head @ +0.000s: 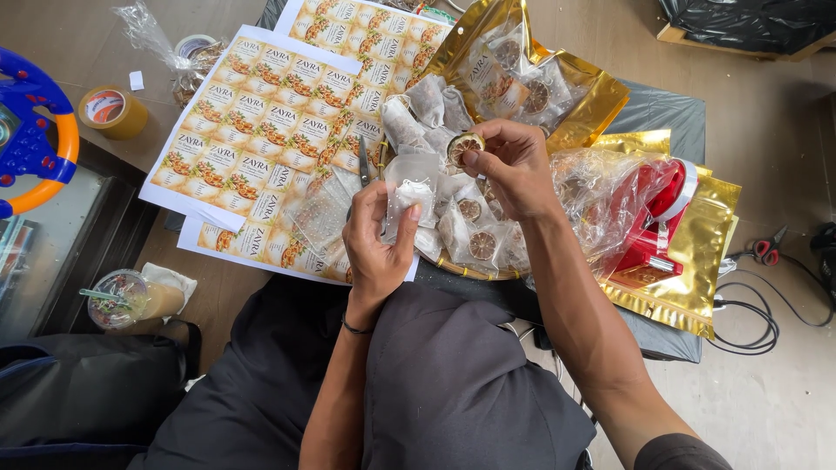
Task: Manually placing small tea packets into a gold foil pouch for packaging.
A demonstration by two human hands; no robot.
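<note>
Left hand (376,239) grips a small clear pouch (411,187) (upright) — right hand (514,170) pinches a dried citrus slice (464,145).

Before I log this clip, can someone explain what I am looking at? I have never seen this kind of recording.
This is one view from a camera worn on a person's head, looking down at their own two bare hands; there is no machine. The left hand holds a small clear plastic pouch. The right hand pinches a dried brown citrus slice just above it. Beneath lie more filled pouches on a shallow woven tray, printed label sheets, gold foil bags, and a roll of brown tape at the left.
</note>
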